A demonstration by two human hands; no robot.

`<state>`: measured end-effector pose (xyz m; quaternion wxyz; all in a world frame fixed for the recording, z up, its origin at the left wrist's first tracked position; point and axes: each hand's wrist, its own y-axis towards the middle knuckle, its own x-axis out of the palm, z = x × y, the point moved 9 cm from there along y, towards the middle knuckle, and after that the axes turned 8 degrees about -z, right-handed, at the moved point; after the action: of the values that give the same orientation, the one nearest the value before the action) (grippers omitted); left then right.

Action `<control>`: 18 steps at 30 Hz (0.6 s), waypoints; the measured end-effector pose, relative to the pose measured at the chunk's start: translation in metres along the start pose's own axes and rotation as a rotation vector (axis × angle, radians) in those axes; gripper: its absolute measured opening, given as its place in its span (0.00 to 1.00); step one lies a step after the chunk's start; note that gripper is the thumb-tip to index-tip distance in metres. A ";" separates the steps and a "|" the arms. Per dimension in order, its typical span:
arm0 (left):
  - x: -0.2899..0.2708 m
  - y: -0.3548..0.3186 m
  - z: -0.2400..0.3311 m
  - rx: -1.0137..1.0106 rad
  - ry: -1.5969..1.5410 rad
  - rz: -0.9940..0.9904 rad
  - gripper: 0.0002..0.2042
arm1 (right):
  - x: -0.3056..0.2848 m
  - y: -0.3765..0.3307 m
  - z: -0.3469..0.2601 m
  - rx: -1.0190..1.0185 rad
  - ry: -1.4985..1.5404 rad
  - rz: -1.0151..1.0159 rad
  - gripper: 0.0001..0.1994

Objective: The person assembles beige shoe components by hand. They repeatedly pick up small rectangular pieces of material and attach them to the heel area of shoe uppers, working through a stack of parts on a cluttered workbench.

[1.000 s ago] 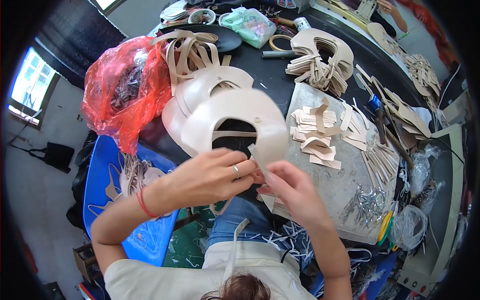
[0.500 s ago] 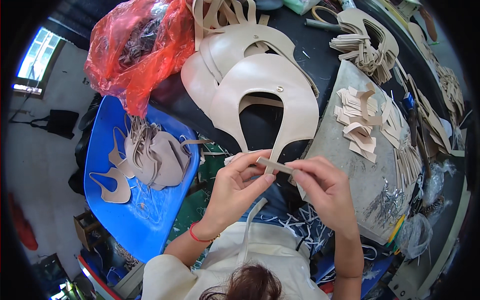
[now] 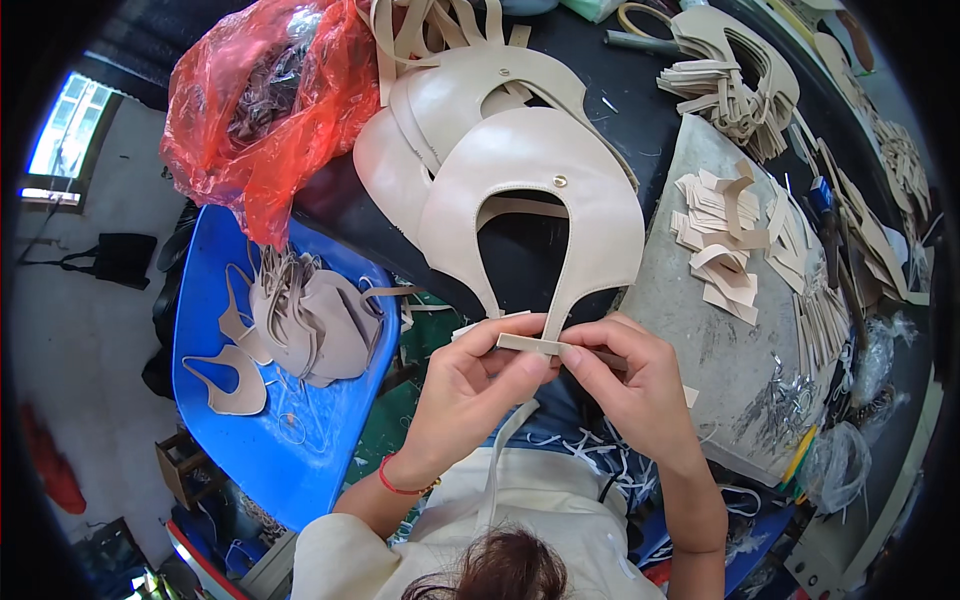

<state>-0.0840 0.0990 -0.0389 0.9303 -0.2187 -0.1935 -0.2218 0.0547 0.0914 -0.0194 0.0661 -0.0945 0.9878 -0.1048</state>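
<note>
A beige leather bag body (image 3: 602,222) with a curved top opening lies in front of me, a small metal snap near its upper edge. Its narrow strap end comes down between my hands. My left hand (image 3: 480,385) pinches that strap end. With thumb and fingers, my right hand (image 3: 622,375) presses a short beige leather strip (image 3: 522,343) crosswise over the strap. The fingers of both hands nearly meet there. Behind this piece, more bag bodies (image 3: 388,180) of the same beige lie stacked.
At the left, a blue plastic basin (image 3: 235,460) holds leather pieces, below a red plastic bag (image 3: 330,140). On the right, a grey board (image 3: 660,290) carries loose leather strips (image 3: 708,215). Beyond it sits a pile of curved leather pieces (image 3: 768,85).
My right hand has moved left and slightly down, close against the left. The strip has swung from slanting beside the strap to lying across it.
</note>
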 end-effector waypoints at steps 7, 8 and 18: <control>-0.012 0.002 0.000 -0.026 -0.015 0.082 0.12 | 0.007 0.000 -0.004 -0.014 0.147 -0.023 0.05; -0.013 0.002 -0.002 -0.045 0.007 0.074 0.12 | 0.008 0.000 -0.007 -0.022 0.131 -0.010 0.05; 0.001 -0.008 0.001 -0.049 0.234 0.003 0.12 | 0.007 -0.007 -0.018 -0.059 -0.156 0.057 0.07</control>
<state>-0.0871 0.0930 -0.0346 0.9413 -0.2144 -0.0775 -0.2491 0.0460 0.0871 -0.0011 0.1430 -0.0761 0.9846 -0.0661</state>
